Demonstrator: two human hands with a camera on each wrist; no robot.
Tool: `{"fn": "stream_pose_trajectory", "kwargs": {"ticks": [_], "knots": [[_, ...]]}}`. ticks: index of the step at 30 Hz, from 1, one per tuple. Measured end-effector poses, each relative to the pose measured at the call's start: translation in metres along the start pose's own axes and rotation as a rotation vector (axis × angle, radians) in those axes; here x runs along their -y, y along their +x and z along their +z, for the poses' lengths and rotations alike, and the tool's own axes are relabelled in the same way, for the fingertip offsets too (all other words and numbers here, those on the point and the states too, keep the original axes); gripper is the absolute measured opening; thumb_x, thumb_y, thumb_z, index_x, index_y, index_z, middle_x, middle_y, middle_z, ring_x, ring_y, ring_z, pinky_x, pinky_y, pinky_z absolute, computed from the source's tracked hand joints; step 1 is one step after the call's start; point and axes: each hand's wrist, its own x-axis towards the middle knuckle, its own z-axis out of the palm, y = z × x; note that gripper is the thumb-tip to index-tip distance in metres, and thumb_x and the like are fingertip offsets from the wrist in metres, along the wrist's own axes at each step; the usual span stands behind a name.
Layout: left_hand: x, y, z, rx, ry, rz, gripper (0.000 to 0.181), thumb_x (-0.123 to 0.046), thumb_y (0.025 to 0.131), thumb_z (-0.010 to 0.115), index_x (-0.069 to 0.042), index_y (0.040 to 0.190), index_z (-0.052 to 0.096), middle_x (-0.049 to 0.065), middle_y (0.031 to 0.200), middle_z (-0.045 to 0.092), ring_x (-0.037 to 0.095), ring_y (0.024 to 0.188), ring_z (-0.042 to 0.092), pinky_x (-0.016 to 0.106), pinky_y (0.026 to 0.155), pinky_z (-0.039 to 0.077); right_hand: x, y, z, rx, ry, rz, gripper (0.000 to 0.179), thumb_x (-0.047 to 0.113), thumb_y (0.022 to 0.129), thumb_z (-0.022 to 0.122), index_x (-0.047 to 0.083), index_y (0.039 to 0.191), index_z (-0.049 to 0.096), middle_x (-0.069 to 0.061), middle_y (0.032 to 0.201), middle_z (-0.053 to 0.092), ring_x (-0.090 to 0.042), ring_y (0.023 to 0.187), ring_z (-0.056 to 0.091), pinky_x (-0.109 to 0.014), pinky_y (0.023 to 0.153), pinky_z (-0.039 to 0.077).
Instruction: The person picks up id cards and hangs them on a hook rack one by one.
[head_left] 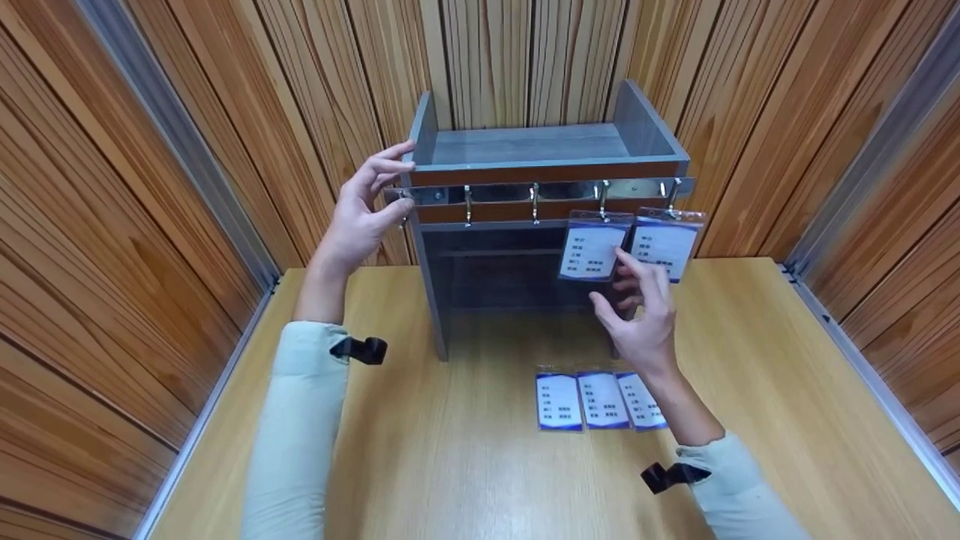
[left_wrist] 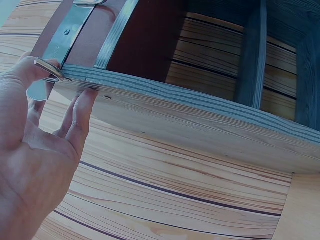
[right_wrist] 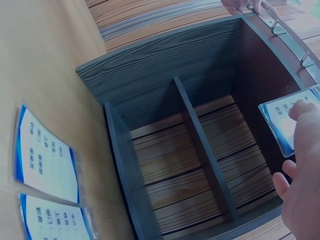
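Note:
My left hand [head_left: 361, 214] grips the left edge of a grey wooden shelf unit [head_left: 651, 127], its thumb at the end of the metal hook rail [head_left: 427, 196] and its fingers against the side panel [left_wrist: 150, 112]. From the two right-hand hooks hang two clear-sleeved badge cards, one badge card [head_left: 592, 247] and, farther right, a second badge card [head_left: 679, 236]. My right hand [head_left: 646, 326] is just below them, with the index fingertip at the first badge's right edge and the thumb apart from it. Part of the second badge is hidden behind the fingers.
On the wooden table [head_left: 420, 450], in front of the unit, three more badge cards [head_left: 559, 403] lie in a row, the rightmost partly covered by my right forearm. Wood-plank walls [head_left: 360, 90] stand behind and at both sides. Other hooks [head_left: 535, 204] along the rail carry nothing.

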Motion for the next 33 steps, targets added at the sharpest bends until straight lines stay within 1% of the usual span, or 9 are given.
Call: {"fn": "stream_pose_trajectory", "kwargs": {"ticks": [3, 6, 10, 14, 19, 21, 23, 28, 33], "knots": [[-0.001, 0.0, 0.0, -0.002, 0.001, 0.0, 0.036, 0.003, 0.107, 0.062, -0.015, 0.138, 0.069, 0.006, 0.178, 0.048, 0.037, 0.167, 0.042, 0.075, 0.139, 0.022, -0.001, -0.004, -0.003, 0.017, -0.012, 0.008, 0.064, 0.0, 0.093, 0.087, 0.007, 0.153, 0.065, -0.023, 0.126, 0.065, -0.016, 0.107, 0.065, -0.009, 0.084, 0.055], [-0.001, 0.0, 0.0, -0.002, 0.006, 0.009, 0.036, 0.004, 0.107, 0.063, -0.014, 0.138, 0.069, 0.008, 0.178, 0.048, 0.037, 0.167, 0.042, 0.073, 0.14, 0.02, -0.004, -0.008, -0.007, 0.026, -0.006, 0.009, 0.064, -0.001, 0.093, 0.088, 0.006, 0.152, 0.066, -0.023, 0.126, 0.066, -0.016, 0.107, 0.065, -0.009, 0.082, 0.056], [-0.001, 0.0, 0.0, 0.001, 0.008, 0.01, 0.036, 0.004, 0.107, 0.063, -0.013, 0.138, 0.068, 0.008, 0.178, 0.048, 0.037, 0.166, 0.042, 0.071, 0.14, 0.024, -0.01, -0.014, -0.011, 0.034, 0.006, -0.005, 0.063, -0.004, 0.091, 0.088, 0.005, 0.15, 0.068, -0.023, 0.125, 0.067, -0.012, 0.105, 0.065, -0.01, 0.078, 0.057], [0.0, 0.0, 0.0, 0.0, 0.006, 0.004, 0.036, 0.004, 0.107, 0.063, -0.012, 0.139, 0.068, 0.008, 0.179, 0.047, 0.036, 0.167, 0.042, 0.071, 0.139, 0.027, -0.015, -0.023, -0.014, 0.059, 0.001, -0.008, 0.063, -0.005, 0.09, 0.088, 0.004, 0.149, 0.068, -0.022, 0.124, 0.067, -0.009, 0.105, 0.064, -0.009, 0.077, 0.056], [0.002, 0.001, 0.0, -0.001, 0.007, 0.013, 0.036, 0.004, 0.106, 0.063, -0.009, 0.139, 0.067, 0.009, 0.178, 0.048, 0.036, 0.167, 0.042, 0.07, 0.141, 0.021, -0.021, -0.035, -0.018, 0.09, -0.014, 0.005, 0.064, -0.007, 0.089, 0.088, 0.004, 0.149, 0.068, -0.022, 0.124, 0.067, -0.01, 0.105, 0.065, -0.007, 0.079, 0.054], [0.002, 0.001, 0.0, 0.001, 0.008, 0.016, 0.035, 0.004, 0.107, 0.063, -0.009, 0.139, 0.067, 0.01, 0.178, 0.048, 0.036, 0.167, 0.042, 0.069, 0.141, 0.02, -0.023, -0.039, -0.02, 0.106, -0.018, 0.011, 0.064, -0.008, 0.089, 0.088, 0.004, 0.149, 0.068, -0.023, 0.124, 0.067, -0.007, 0.105, 0.064, -0.007, 0.079, 0.054], [0.001, 0.001, -0.001, 0.002, 0.007, 0.017, 0.035, 0.004, 0.107, 0.063, -0.009, 0.139, 0.067, 0.01, 0.178, 0.048, 0.036, 0.167, 0.042, 0.068, 0.141, 0.02, -0.025, -0.043, -0.021, 0.128, -0.022, 0.012, 0.065, -0.008, 0.089, 0.088, 0.004, 0.15, 0.068, -0.024, 0.124, 0.067, -0.002, 0.106, 0.063, -0.008, 0.079, 0.055], [-0.001, 0.0, -0.001, 0.005, 0.006, 0.022, 0.036, 0.004, 0.106, 0.063, -0.01, 0.139, 0.067, 0.009, 0.178, 0.048, 0.035, 0.166, 0.043, 0.067, 0.141, 0.021, -0.03, -0.053, -0.025, 0.191, -0.038, 0.008, 0.066, -0.007, 0.089, 0.089, 0.005, 0.15, 0.068, -0.021, 0.127, 0.066, 0.009, 0.108, 0.059, -0.01, 0.08, 0.056], [-0.001, 0.0, 0.0, 0.004, 0.011, 0.025, 0.036, 0.004, 0.106, 0.063, -0.009, 0.14, 0.067, 0.009, 0.178, 0.048, 0.034, 0.166, 0.043, 0.065, 0.142, 0.02, -0.038, -0.062, -0.029, 0.238, -0.045, -0.006, 0.067, -0.009, 0.087, 0.089, 0.005, 0.15, 0.069, -0.018, 0.126, 0.065, 0.008, 0.109, 0.058, -0.011, 0.081, 0.055]]}}
